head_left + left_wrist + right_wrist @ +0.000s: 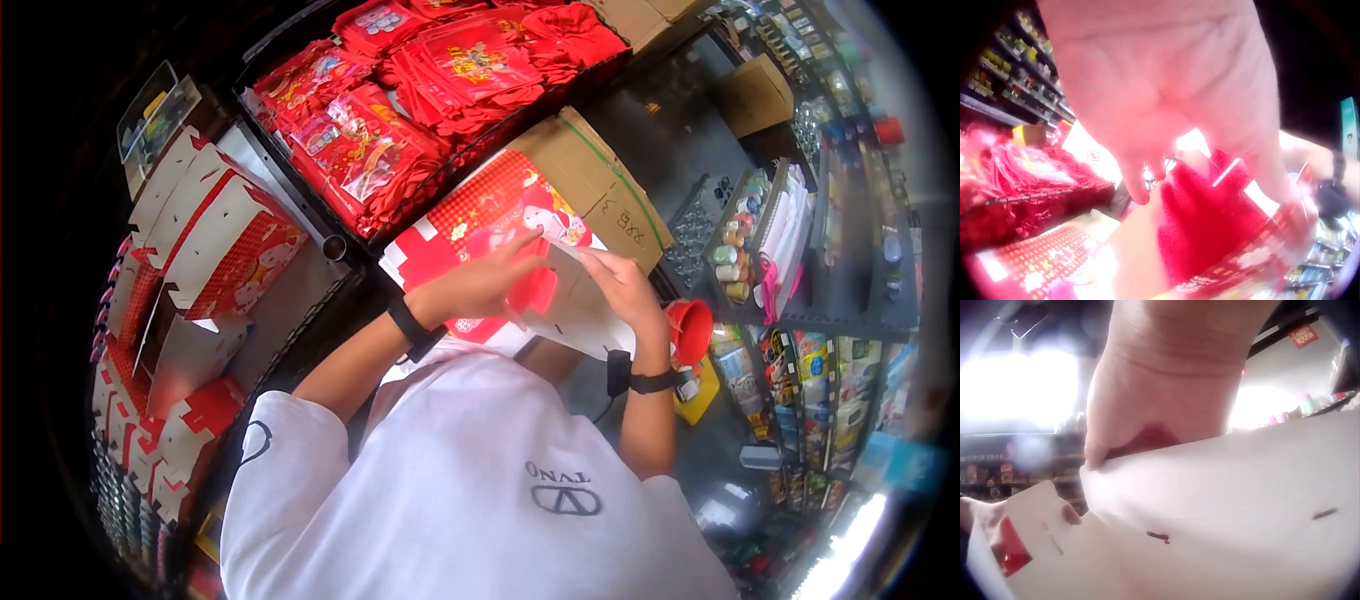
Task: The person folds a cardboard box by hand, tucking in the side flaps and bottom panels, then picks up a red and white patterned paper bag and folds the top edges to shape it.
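Note:
Between the hands is a partly folded cardboard gift box [570, 300], plain white inside with small slots and printed red outside. My left hand [480, 283] spans one end of it, fingers and thumb spread to either side of a red flap [1204, 225]. In the right wrist view, one left fingertip [1070, 514] shows beside a white tab. My right hand [625, 288] grips the upper edge of a white panel [1210, 494]; most of its fingers are hidden behind that panel. Under the hands lie flat red-and-white printed box sheets [455, 225].
Bins of red packaged goods [440, 90] stand at the back. A brown carton [615, 190] lies behind the sheets. Folded printed boxes [225, 235] are stacked at left. A red cup [690, 330] stands near the right wrist, with racks of small goods [800, 380] beyond.

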